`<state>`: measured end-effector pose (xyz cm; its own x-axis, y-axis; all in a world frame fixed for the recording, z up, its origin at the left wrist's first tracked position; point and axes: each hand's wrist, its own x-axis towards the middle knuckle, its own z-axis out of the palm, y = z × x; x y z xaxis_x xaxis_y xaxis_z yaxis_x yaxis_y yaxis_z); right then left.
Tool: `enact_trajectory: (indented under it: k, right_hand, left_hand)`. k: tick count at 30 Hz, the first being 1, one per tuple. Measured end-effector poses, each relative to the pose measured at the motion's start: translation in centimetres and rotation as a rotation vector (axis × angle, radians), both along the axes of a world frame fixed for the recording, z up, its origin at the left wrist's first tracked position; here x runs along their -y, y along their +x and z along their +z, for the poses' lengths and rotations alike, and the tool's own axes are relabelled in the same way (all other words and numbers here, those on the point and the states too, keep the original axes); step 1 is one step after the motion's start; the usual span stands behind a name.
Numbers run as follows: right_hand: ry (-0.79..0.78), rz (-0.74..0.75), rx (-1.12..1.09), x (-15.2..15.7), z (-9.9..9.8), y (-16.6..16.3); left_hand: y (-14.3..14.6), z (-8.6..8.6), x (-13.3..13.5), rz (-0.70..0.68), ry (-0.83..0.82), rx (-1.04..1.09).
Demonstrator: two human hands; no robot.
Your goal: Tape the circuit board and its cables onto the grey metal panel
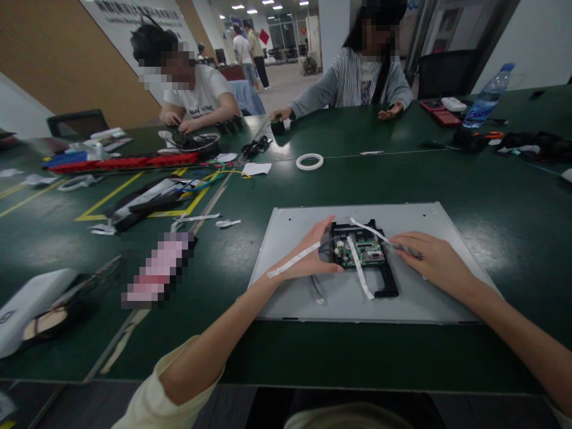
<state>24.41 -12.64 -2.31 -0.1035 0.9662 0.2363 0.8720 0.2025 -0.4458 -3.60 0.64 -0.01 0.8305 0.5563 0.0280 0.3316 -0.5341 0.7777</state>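
A grey metal panel (pixel 411 298) lies flat on the green table in front of me. On it sits a black frame (pixel 386 280) holding a small green circuit board (pixel 364 250), with white flat ribbon cables (pixel 360 268) crossing it. My left hand (pixel 308 253) rests at the board's left edge, fingers curled, with a white ribbon strip (pixel 292 260) running across it. My right hand (pixel 431 259) is closed at the right side of the frame, pinching the end of another ribbon cable (pixel 370 231).
A roll of white tape (pixel 310 161) lies beyond the panel. Two people sit across the table, their hands on small parts. Cables, a red strip (pixel 125 162) and loose pieces crowd the left side. A water bottle (pixel 488 96) and dark items stand far right.
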Motion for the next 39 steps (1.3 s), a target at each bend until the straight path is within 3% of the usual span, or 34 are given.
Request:
enact_trajectory:
  k: [13,19,22,28,32,39]
  right_hand:
    - [0.138,-0.006,0.038,-0.4,-1.2,0.4]
    - [0.144,-0.011,0.06,-0.5,-1.4,0.5]
    - [0.144,-0.01,0.052,-0.6,-1.7,0.6]
    - [0.14,-0.004,0.063,-0.7,-1.8,0.6]
    - [0.14,0.004,0.108,-0.6,-1.8,0.6]
    - [0.106,0.082,0.16,-0.6,-1.5,0.7]
  left_hand:
    - [-0.2,-0.5,-0.5,-0.041,0.123,-0.011]
    - [1.1,1.4,-0.1,-0.049,0.399,-0.042]
    - [3.1,1.9,0.1,-0.106,0.443,-0.042]
    - [6.1,-0.3,-1.2,-0.089,0.494,-0.096]
    - [6.3,-1.7,-2.1,-0.078,0.504,-0.09]
    - [6.5,-2.5,-2.7,-0.056,0.447,0.018]
